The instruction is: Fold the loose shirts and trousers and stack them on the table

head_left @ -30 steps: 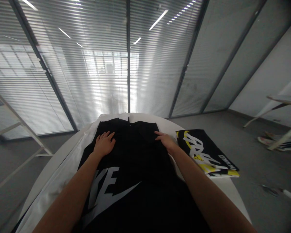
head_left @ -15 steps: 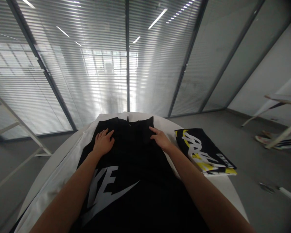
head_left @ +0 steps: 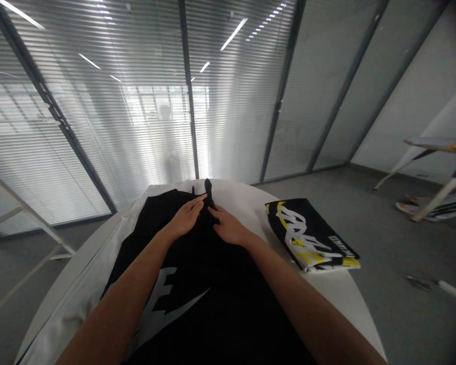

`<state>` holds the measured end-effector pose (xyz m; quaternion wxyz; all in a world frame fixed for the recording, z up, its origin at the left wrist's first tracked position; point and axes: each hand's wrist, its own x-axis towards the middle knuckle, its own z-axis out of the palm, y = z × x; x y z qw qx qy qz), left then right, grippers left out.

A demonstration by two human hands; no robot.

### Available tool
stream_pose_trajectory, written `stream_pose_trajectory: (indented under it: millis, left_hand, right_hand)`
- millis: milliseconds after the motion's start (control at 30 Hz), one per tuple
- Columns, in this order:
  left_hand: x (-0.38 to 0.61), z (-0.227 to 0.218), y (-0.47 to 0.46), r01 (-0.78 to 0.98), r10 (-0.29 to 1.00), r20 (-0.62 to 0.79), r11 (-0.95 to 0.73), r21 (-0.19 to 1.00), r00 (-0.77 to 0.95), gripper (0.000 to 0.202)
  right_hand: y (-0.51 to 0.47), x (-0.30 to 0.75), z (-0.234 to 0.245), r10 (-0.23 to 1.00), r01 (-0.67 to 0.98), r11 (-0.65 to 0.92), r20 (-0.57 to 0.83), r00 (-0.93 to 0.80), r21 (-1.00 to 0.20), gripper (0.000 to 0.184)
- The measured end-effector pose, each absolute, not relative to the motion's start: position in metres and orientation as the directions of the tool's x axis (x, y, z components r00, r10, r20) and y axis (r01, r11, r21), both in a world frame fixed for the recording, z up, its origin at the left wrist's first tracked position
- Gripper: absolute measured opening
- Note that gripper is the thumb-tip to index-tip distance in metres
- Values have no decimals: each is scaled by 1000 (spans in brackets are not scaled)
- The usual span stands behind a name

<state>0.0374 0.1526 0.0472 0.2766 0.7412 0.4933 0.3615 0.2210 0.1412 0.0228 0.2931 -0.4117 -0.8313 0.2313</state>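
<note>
A black shirt (head_left: 220,284) with large pale lettering and a swoosh print lies over the round white table, its top end away from me. My left hand (head_left: 188,217) rests at the upper part of the shirt, fingers stretched out, their tips against a raised bunch of its cloth. Close beside it, my right hand (head_left: 228,224) pinches the same bunch between thumb and fingers. A narrow tip of black cloth sticks up just beyond both hands. What lies under the fingertips is hidden.
To the right on the white table (head_left: 247,195) sits a folded black, yellow and white garment (head_left: 307,235). A glass partition with blinds (head_left: 228,101) stands behind. White frame legs (head_left: 34,218) are at the left, another table (head_left: 441,147) at the far right.
Both hands have come together at the middle of the shirt's top end. The right shoulder part has been drawn inward and bunched up. The view has shifted slightly.
</note>
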Motion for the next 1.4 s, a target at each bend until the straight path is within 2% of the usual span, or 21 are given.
stream_pose_trajectory:
  millis: [100, 267, 433, 533, 633, 800, 900, 967, 1100, 1233, 1333, 1400]
  left_hand:
    - [52, 41, 165, 547, 903, 330, -429, 719, 274, 50]
    - [49, 18, 173, 618, 922, 345, -375, 691, 173, 48]
    - [32, 13, 174, 623, 935, 325, -337, 706, 138, 46]
    - [25, 15, 176, 621, 936, 331, -331, 710, 120, 45]
    - [23, 16, 177, 623, 934, 339, -330, 709, 110, 44]
    - [18, 25, 174, 611, 930, 362, -320, 724, 59, 46]
    - [9, 36, 172, 596, 938, 348, -286, 750, 12, 44]
    - [1, 44, 170, 574, 948, 317, -248, 780, -21, 45]
    - [-17, 53, 167, 537, 968, 243, -169, 826, -69, 52]
    - [-36, 55, 166, 551, 965, 233, -130, 825, -121, 56]
    - [-48, 56, 164, 556, 959, 244, -125, 822, -145, 60]
    - [-56, 57, 163, 549, 956, 250, -126, 826, -156, 63]
  right_hand:
    - [138, 217, 22, 766, 523, 619, 303, -567, -585, 69]
    - [130, 212, 26, 744, 527, 638, 272, -611, -561, 55]
    - [117, 209, 39, 911, 766, 405, 147, -386, -500, 43]
    - [112, 207, 45, 953, 841, 290, 58, -297, -457, 33]
    - [107, 204, 48, 941, 852, 307, 4, -338, -425, 21]
    - [101, 194, 51, 894, 767, 428, 100, -436, -478, 16]
    - [101, 191, 54, 854, 673, 473, 107, -510, -569, 20]
    - [100, 194, 57, 832, 639, 473, 70, -550, -607, 30]
    - [94, 206, 68, 778, 659, 479, -68, -625, -580, 50]
    - [87, 208, 74, 667, 615, 575, -126, -734, -540, 50]
    - [82, 199, 71, 545, 520, 640, -143, -826, -566, 47]
    - [79, 189, 65, 513, 479, 655, -122, -850, -584, 48]
